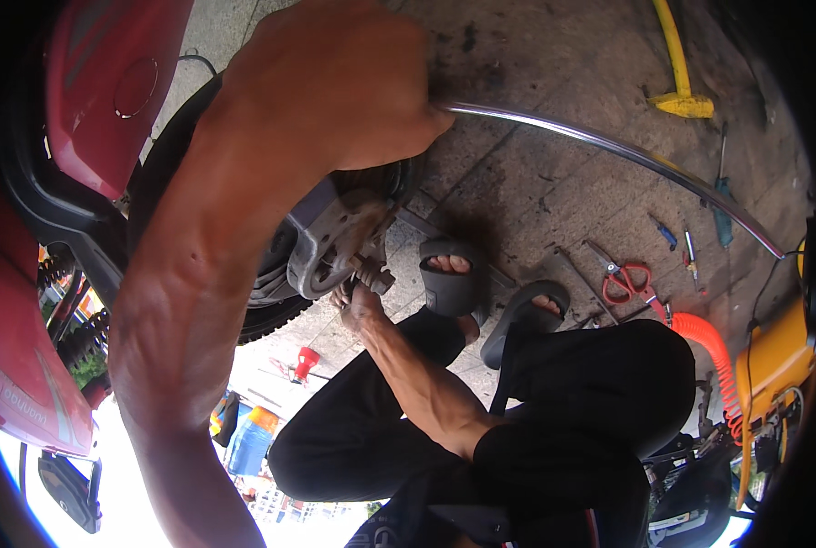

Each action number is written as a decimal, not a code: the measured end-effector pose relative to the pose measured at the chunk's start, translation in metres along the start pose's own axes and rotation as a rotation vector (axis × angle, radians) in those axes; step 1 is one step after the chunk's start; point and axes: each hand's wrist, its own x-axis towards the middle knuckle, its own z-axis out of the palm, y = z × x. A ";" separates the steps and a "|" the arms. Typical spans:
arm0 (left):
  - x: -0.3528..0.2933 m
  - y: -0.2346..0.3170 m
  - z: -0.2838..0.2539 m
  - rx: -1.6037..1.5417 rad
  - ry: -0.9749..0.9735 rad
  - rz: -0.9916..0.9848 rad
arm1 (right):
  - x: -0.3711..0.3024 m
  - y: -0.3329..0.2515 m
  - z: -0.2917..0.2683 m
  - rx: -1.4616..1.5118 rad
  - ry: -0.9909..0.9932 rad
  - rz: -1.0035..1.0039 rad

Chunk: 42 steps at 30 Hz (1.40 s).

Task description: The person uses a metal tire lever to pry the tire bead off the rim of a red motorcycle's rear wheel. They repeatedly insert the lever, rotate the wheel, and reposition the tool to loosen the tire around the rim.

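My left hand (335,87) is raised high in the picture, large and close. Its fingers are closed in a fist round one end of a long, shiny metal rod (609,146), which slants away to the right over the floor. Lower down, my right hand (362,306) is at the wheel hub and axle fitting (335,242) of a motorcycle. Its fingertips are bent together beside a thick threaded bolt (374,274); what they grip is hidden. Part of the wheel's black tyre (275,320) shows behind the fitting, and my left forearm covers much of it.
Red motorcycle panels (116,100) stand at left. On the stained paving lie a yellow hammer (682,102), a teal-handled screwdriver (723,215), red-handled scissors (625,285) and several small tools. An orange-red coiled hose (714,352) runs beside a yellow machine (778,361). My sandalled feet are near the wheel.
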 end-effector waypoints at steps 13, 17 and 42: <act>0.004 0.021 -0.009 0.051 0.008 -0.164 | -0.020 -0.007 0.027 0.052 0.282 0.117; 0.006 0.018 -0.011 0.033 -0.012 -0.114 | -0.043 -0.011 0.041 0.098 0.208 0.156; 0.001 -0.005 -0.014 -0.236 -0.017 -0.059 | -0.013 0.000 0.014 -0.407 0.349 -0.384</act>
